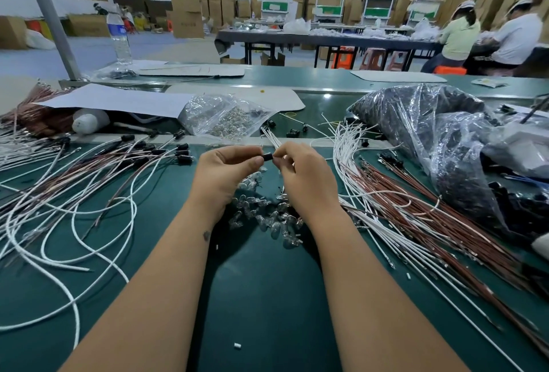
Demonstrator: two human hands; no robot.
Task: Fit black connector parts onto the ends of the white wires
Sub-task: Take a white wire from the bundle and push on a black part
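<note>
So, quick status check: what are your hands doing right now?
Left hand pinching black connector. Right hand holding white wires at it. Small glass bulbs piled underneath, not blocking.

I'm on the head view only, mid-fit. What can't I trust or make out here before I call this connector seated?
- Black connector: the left hand and right hand cover both ends; seating hidden.
- White wires: their lower ends vanish behind the right hand's fingers.
- Clear bulbs: the pile is partly behind both wrists.
- Big plastic bag: glare hides the contents.
</note>
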